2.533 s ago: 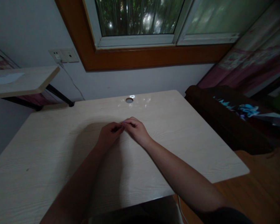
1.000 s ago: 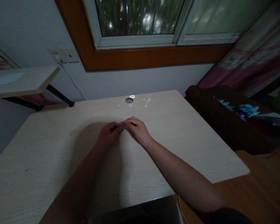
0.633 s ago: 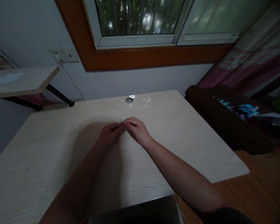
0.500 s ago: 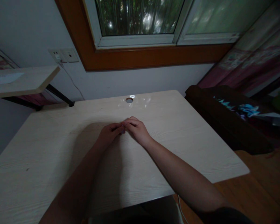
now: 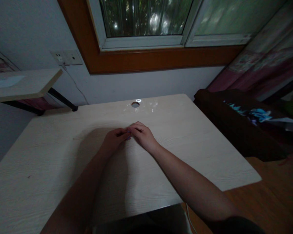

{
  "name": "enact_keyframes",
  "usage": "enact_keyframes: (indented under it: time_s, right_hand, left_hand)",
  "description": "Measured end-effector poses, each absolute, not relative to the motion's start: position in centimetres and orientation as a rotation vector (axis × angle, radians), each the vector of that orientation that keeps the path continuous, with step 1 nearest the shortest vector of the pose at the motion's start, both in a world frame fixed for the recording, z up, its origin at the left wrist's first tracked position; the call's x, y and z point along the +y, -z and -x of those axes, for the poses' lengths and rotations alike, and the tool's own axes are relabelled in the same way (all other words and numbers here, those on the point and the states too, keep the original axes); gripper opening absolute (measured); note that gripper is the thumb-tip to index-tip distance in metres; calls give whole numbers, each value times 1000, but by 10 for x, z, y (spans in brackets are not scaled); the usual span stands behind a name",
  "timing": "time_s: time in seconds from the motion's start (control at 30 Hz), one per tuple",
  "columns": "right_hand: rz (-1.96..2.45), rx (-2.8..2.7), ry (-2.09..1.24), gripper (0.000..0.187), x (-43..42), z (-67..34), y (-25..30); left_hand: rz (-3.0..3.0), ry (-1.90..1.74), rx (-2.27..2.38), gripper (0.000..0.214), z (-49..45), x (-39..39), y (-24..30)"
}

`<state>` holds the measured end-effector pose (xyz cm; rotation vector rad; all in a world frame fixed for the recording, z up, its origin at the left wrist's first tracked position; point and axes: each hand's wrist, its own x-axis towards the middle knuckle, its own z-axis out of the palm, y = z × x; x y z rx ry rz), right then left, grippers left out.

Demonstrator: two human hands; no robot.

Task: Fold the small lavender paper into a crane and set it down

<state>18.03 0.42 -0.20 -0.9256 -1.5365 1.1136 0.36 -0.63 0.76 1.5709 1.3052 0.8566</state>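
Note:
My left hand (image 5: 114, 137) and my right hand (image 5: 143, 135) meet over the middle of the pale wood-grain table (image 5: 175, 130). Between their fingertips is a small purplish object (image 5: 129, 137); the fingers cover most of it, and its kind cannot be made out. Thumb and fingers of both hands are closed around it from either side. Both forearms reach in from the near edge, and a soft shadow falls left of the hands.
Behind the hands is a round cable hole (image 5: 135, 104) in the tabletop. A raised shelf (image 5: 26, 92) on black legs stands at the back left. A wall socket (image 5: 66, 58) with a plugged-in cable is behind it. Dark brown furniture (image 5: 215, 110) adjoins the table's right side.

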Motion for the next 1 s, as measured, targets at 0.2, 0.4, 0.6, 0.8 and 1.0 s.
enact_keyframes:
  time_s: [0.2,0.4,0.6,0.8,1.0]
  right_hand:
    - [950,-1529,-1099,19,4,-180,3]
    - [1002,-1515,-1059,17,5,-180,8]
    - [996,-1505,-1046,16,4,-179,6]
    - [1020,-1494,-1026,17,6,-181,8]
    - [994,-1426,-1065,19,8,-181,13]
  left_hand:
    - [-1571,-887,1339,31,-4,-7,-8]
    - [-1556,-900,1344,30,-4,-6,-7]
    - [-1541,-915,1344,32,-3,-5,-4]
    - [-1517,-901,1354,32,-4,-6,-7]
    - [-1582,-889,1340,34,-5,-7,-14]
